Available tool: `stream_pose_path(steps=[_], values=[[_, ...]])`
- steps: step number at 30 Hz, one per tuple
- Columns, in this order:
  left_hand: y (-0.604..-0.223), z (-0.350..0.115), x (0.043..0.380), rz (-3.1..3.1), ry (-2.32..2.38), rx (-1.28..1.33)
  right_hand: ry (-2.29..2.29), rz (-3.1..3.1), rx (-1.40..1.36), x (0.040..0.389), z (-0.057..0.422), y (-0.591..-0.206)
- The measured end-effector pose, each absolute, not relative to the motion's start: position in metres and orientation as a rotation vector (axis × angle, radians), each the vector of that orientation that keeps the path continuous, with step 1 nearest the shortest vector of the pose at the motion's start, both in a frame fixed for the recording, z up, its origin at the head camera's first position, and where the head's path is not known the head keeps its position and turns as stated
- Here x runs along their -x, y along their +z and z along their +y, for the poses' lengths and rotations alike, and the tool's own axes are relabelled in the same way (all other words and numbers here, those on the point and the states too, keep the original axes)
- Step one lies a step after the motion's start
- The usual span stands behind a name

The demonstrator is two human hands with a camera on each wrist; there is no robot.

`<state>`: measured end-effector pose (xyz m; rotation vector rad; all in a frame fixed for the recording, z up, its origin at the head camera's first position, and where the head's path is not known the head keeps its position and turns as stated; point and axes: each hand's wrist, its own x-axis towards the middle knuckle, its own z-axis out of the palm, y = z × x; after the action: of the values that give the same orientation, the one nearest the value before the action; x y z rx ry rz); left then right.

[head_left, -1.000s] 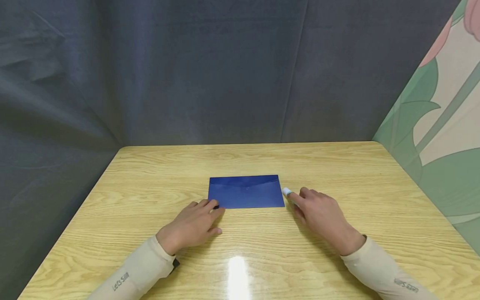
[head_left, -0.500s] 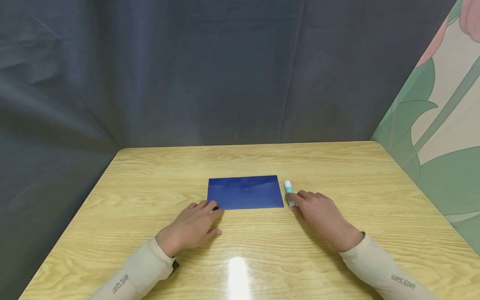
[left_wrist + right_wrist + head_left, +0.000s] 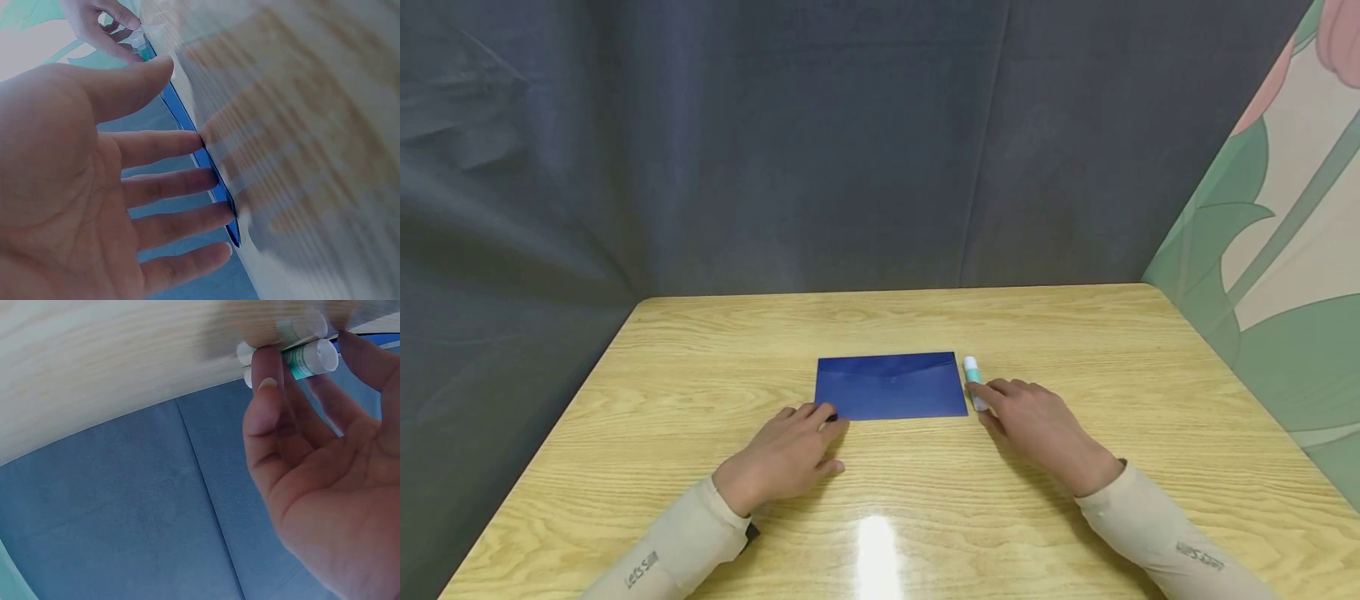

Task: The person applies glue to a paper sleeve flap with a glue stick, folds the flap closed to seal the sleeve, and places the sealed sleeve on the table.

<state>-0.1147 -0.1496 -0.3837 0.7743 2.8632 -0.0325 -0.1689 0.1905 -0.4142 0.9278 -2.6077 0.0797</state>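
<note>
A dark blue envelope [image 3: 891,392] lies flat on the table, its pointed flap on the far side. My left hand [image 3: 792,450] rests at its near left corner; the left wrist view shows the fingers stretched out, fingertips right at the envelope's edge [image 3: 181,119]. Beside the envelope's right edge lies a glue stick [image 3: 972,372], white with a turquoise band. My right hand [image 3: 1037,425] holds it with curled fingers, the index finger across its near part. In the right wrist view the white end of the glue stick [image 3: 326,356] shows between the fingers and the thumb.
The light wooden table [image 3: 880,321] ends at a dark blue-grey cloth [image 3: 820,167] behind and to the left. A wall panel painted with leaves and pink flowers [image 3: 1292,250] stands on the right.
The glue stick, earlier mostly covered by my right hand and slanted, has turned to run nearly along the envelope's right edge, and shifted slightly closer to it. My left hand stays put.
</note>
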Motion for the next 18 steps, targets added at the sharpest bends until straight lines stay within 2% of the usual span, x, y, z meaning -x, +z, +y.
stream_pose_path(steps=[18], values=[[-0.3843,-0.1497,0.1145,2.851,-0.041,-0.773,0.11,-2.647,-0.906,0.1674,0.1911,-0.4151]])
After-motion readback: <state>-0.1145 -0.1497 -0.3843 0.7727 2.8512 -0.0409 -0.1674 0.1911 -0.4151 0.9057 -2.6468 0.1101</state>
